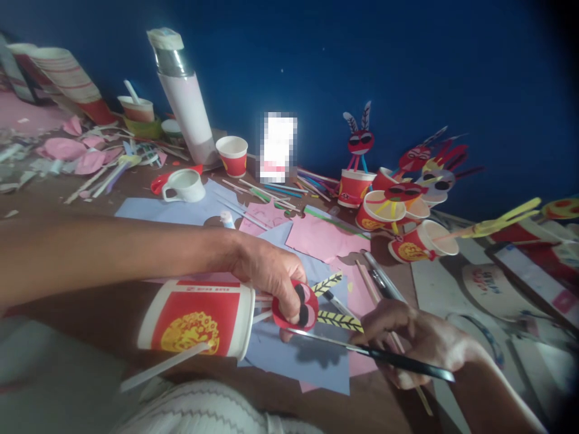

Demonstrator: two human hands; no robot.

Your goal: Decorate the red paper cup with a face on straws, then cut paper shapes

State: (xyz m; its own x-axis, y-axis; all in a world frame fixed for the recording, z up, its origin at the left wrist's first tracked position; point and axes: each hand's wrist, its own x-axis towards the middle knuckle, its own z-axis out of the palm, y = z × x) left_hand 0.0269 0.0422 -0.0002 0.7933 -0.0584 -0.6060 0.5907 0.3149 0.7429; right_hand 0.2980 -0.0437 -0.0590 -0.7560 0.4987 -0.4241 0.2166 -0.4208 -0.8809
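Note:
My left hand [271, 265] is closed on a round red paper face [301, 322] with pink and black eyes, its thumb pressed over the front. Two yellow feelers with black markings [339, 319] stick out from the face to the right. Pale straws join it to a red and white paper cup [194, 319] lying on its side, with a white straw [167, 364] poking from its wall. In my right hand [411, 343] are black-handled scissors [389, 357], seen nearly edge-on. Their metal blades lie along the face's lower edge; whether they touch it I cannot tell.
Blue paper [298, 367] and pink paper [325, 238] lie beneath. Behind stand a white mug [185, 185], a tall flask [187, 111], a paper cup [232, 157] and a blurred bright rectangle [278, 144]. Several decorated cups [355, 187] and a phone [538, 283] are at right.

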